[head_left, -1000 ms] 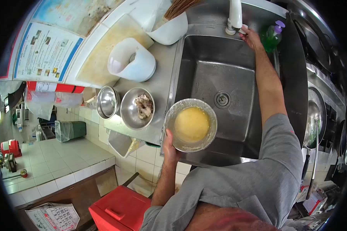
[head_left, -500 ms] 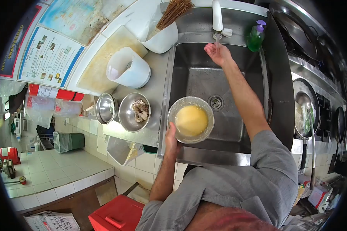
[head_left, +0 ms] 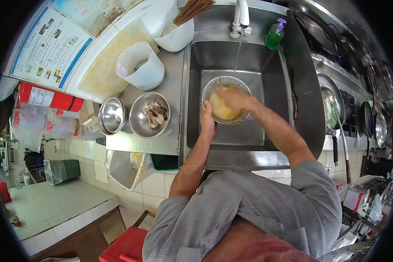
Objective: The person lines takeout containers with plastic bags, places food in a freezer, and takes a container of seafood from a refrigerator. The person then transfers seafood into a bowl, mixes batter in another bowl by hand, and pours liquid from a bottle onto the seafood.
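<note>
My left hand (head_left: pixel 208 120) grips the near left rim of a metal bowl (head_left: pixel 242 117) held over the sink (head_left: pixel 238 139). Yellow batter (head_left: pixel 222 110) lies in the bowl. Over the bowl is my right hand (head_left: pixel 233 98), smeared by motion, so its fingers cannot be made out. Water runs in a thin stream from the white faucet (head_left: pixel 244 15) into the sink, beyond the bowl's far edge.
Left of the sink stand a steel bowl (head_left: pixel 136 124) with pale, dark-edged pieces, stacked small bowls (head_left: pixel 110 118), and a white container (head_left: pixel 144 72). A green soap bottle (head_left: pixel 274 37) is at the back right; pans (head_left: pixel 332 105) sit farther right.
My right hand has left the faucet, passed under the running water, and come back over the bowl. The bowl has moved forward, farther over the sink, with my left hand still on it.
</note>
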Demonstrator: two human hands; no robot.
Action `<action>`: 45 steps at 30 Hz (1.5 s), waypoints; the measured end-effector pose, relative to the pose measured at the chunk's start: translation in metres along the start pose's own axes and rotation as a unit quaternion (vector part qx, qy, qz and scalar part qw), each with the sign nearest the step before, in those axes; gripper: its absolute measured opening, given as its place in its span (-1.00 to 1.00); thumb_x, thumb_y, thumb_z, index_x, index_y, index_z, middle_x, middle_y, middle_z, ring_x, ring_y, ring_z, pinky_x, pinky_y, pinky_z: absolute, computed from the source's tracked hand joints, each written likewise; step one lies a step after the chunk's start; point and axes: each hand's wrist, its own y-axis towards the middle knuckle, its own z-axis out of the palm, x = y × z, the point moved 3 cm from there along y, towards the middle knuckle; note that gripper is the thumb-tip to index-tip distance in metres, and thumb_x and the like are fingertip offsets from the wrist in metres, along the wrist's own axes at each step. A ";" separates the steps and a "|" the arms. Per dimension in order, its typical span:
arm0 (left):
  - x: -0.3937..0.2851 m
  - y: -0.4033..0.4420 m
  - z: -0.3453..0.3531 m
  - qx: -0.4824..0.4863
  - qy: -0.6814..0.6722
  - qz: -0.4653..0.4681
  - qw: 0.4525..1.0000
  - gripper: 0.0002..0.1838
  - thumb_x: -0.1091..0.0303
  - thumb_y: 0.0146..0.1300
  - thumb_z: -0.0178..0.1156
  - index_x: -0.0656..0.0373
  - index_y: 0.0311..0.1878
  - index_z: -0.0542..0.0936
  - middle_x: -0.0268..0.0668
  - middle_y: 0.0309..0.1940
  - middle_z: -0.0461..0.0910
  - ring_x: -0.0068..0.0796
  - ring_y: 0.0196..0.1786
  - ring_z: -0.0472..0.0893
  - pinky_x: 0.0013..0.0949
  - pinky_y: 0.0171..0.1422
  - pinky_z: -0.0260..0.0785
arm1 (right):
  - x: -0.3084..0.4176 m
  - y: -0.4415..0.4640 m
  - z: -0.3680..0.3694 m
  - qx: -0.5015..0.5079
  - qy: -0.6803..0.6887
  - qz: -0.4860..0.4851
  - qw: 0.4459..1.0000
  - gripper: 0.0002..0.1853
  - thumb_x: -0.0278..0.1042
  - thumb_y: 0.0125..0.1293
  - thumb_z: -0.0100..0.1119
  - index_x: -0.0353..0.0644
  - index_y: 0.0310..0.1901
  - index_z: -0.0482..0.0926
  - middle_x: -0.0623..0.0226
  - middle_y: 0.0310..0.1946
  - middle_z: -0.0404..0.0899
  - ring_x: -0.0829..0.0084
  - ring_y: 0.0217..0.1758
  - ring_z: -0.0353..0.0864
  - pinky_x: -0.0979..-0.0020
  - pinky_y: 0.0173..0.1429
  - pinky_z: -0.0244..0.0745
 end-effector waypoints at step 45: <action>-0.017 -0.004 0.035 0.018 -0.014 -0.006 1.000 -0.43 -0.07 0.38 -0.18 0.22 0.23 0.22 -0.15 0.08 0.38 -0.33 0.10 0.45 -0.25 0.19 0.29 | 0.015 -0.014 -0.015 -0.049 -0.040 -0.114 0.991 -0.75 -0.30 0.17 0.04 -0.14 -0.17 0.61 0.12 -0.20 0.61 0.22 -0.11 0.62 0.16 -0.10 0.49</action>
